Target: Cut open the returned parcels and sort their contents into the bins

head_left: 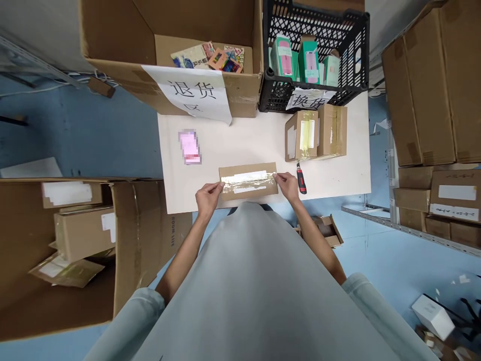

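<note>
A flat brown cardboard parcel [248, 181] with clear tape and a white label along its top lies at the near edge of the white table [338, 165]. My left hand [208, 195] grips the parcel's left end, fingers curled on it. My right hand [287, 183] pinches the right end, at the edge of the tape. A red-and-black utility knife [301, 180] lies just right of my right hand.
Two taped small cartons [314, 134] stand at the table's back right. A black crate [314, 50] holds green boxes. A large open carton [176, 45] with a paper sign sits at the back left. A pink item [190, 147] lies on the table. Cardboard boxes stack on both sides.
</note>
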`<state>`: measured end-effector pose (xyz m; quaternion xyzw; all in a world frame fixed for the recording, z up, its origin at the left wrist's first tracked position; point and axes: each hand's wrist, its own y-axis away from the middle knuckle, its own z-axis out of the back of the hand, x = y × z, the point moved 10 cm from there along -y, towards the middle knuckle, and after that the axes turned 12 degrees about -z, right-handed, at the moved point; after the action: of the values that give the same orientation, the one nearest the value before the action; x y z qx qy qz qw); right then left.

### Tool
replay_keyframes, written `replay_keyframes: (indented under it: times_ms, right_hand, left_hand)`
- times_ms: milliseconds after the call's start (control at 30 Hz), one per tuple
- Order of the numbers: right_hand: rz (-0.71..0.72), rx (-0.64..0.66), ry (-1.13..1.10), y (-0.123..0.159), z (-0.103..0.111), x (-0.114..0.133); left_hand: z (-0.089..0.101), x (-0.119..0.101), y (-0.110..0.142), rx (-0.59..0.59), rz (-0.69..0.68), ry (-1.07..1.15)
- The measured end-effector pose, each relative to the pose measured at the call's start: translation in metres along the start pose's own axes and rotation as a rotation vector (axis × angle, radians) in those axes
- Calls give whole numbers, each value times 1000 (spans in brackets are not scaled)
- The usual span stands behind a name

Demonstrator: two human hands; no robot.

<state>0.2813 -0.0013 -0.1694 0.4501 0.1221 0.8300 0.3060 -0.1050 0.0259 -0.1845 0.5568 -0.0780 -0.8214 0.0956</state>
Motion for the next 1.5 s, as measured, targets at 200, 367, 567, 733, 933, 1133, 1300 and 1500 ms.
replay_keyframes:
  times_ms: [200, 367, 567, 733, 933, 1133, 1300, 1500]
  right_hand:
    - [4, 17, -82, -11, -14, -24]
    - [-97, 92, -124, -17, -19, -64]
    - [-129, 200, -74, -2, -39, -97]
    - [-118, 278, -112, 4, -56, -100]
    - [-103, 289, -143, 5, -62, -88]
    - [-116, 307, -216, 8, -61, -81]
    - [-93, 319, -299, 11, -48, -59]
    - [-50, 223, -125, 15, -29, -29]
  left_hand:
    - [-6, 21, 1, -11, -39, 42]
    - [-8, 50, 1, 63, -16, 36]
    - [-32, 84, 9, 237, 61, -31]
    - [-38, 87, 9, 260, 35, -37]
    - [-37, 78, 8, 270, 14, -4]
    - [-38, 65, 5, 265, 38, 65]
    - [-29, 40, 4, 282, 37, 170]
    - [-7, 24, -3, 165, 110, 104]
